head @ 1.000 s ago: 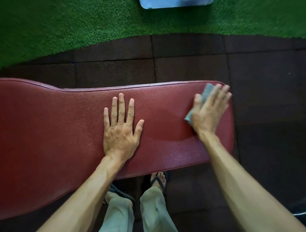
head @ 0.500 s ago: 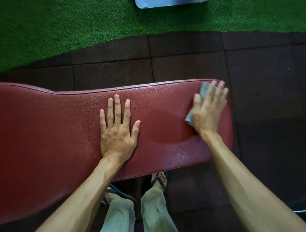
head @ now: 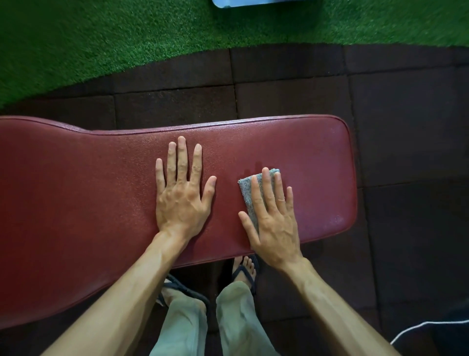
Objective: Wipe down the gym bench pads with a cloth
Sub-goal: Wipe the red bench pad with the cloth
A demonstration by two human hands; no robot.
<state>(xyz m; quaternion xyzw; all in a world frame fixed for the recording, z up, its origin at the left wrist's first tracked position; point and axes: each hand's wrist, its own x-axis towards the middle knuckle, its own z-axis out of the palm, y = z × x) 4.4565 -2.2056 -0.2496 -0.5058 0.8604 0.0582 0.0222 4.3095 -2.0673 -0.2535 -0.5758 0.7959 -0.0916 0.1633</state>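
A dark red padded gym bench (head: 88, 203) runs across the view from the left edge to a rounded end on the right. My left hand (head: 181, 193) lies flat on the pad near its middle, fingers straight and spread. My right hand (head: 272, 216) presses a folded grey cloth (head: 247, 193) onto the pad with straight fingers, just right of the left hand. Most of the cloth is under the palm and fingers; its left edge and far tip show.
Dark rubber floor tiles (head: 406, 127) surround the bench. Green artificial turf (head: 101, 38) lies beyond, with a pale blue object (head: 264, 3) at the top edge. My feet in sandals (head: 243, 272) stand under the near edge. A white cord (head: 418, 327) lies at the bottom right.
My right hand has slid the cloth from the far right end of the pad leftward and toward me, close to the left hand. The left hand has stayed flat in place.
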